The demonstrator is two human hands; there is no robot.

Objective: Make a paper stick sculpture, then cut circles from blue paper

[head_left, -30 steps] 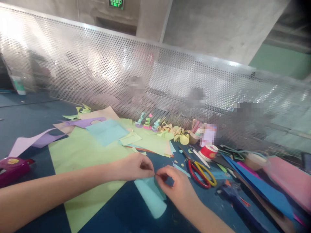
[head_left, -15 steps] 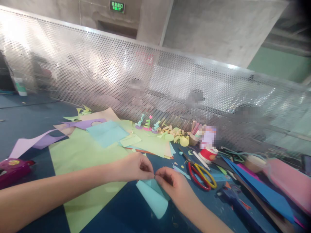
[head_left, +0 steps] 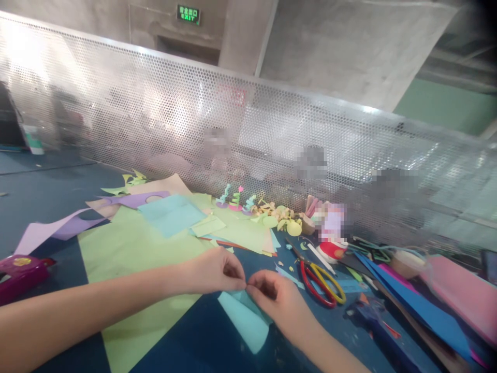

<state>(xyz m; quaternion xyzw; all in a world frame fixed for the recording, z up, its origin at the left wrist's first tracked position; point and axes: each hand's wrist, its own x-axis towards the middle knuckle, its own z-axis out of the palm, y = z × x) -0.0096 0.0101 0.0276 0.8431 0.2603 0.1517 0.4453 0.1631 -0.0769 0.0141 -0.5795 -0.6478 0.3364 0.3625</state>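
My left hand (head_left: pixel 221 269) and my right hand (head_left: pixel 277 298) meet at the front middle, thumbs and fingertips pinched together. Between and below them hangs a light blue sheet of paper (head_left: pixel 246 324), bent over into a curved fold. Both hands grip its upper edge; the exact spot under the fingertips is hidden. Beneath my left forearm lies a large light green sheet (head_left: pixel 135 254). Scissors (head_left: pixel 322 282) with one red and one yellow handle loop rest to the right of my right hand, not touched.
Little paper spirals on round bases (head_left: pixel 236 201) stand near the perforated metal screen (head_left: pixel 163 109). At right lie a dark blue tool (head_left: pixel 378 326), blue card (head_left: pixel 423 311) and pink sheets (head_left: pixel 462 295). A red-and-white roll (head_left: pixel 333 249) sits behind the scissors; a magenta device (head_left: pixel 27 277) is far left.
Both hands keep their pinch on the light blue paper. The hanging part of the paper has shifted down very slightly; otherwise everything stays in place.
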